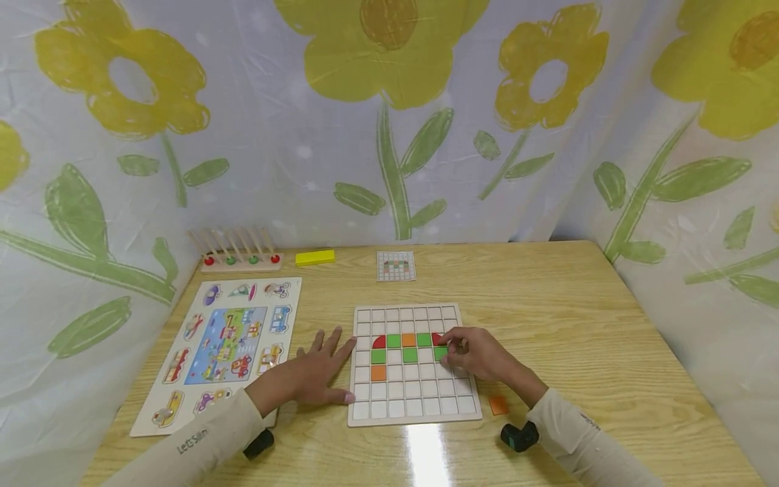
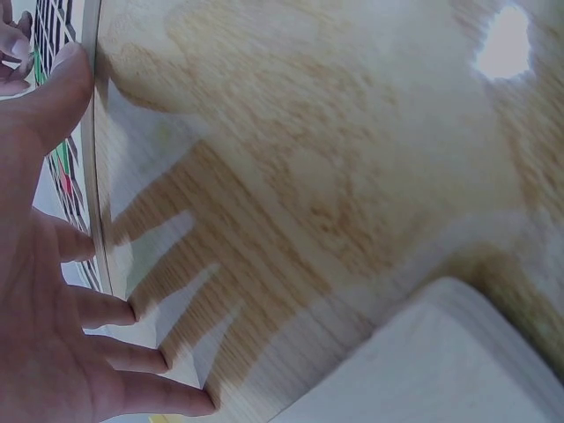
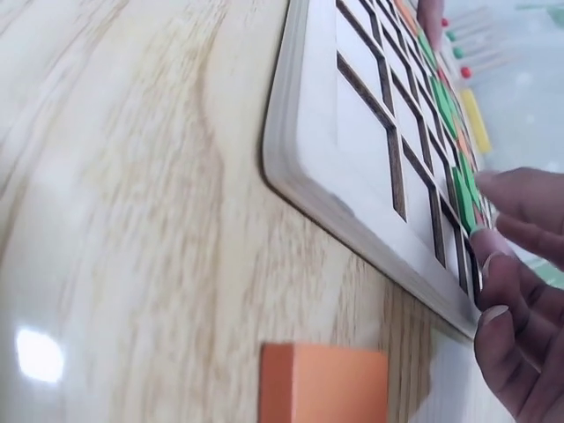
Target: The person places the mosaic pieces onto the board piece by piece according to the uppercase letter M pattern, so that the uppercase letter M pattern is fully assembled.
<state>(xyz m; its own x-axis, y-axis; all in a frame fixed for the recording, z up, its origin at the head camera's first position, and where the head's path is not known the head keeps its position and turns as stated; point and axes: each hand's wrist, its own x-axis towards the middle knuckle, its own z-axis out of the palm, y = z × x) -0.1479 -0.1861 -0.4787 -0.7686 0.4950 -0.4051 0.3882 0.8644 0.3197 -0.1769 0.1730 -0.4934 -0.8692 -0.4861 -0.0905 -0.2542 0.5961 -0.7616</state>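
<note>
A white grid board (image 1: 414, 421) lies on the table with red, green and orange tiles in some cells. My right hand (image 1: 481, 355) is over its right side, thumb and forefinger pinching a green square tile (image 1: 439, 353) at its cell. The forefinger overlaps a red rounded tile (image 1: 435, 338) just above. In the right wrist view, the fingertips (image 3: 486, 183) sit at the edges of the green tile (image 3: 465, 198). My left hand (image 1: 316, 372) rests spread at the board's left edge, thumb touching the frame. A loose orange tile (image 1: 498, 406) lies off the board's lower right corner.
A small pattern card (image 1: 396, 266) lies behind the board. To the left is a picture puzzle board (image 1: 201, 297); behind that stand a peg rack (image 1: 243, 266) with red and green beads and a yellow block (image 1: 314, 258). A flowered curtain (image 1: 274, 169) hangs around the table.
</note>
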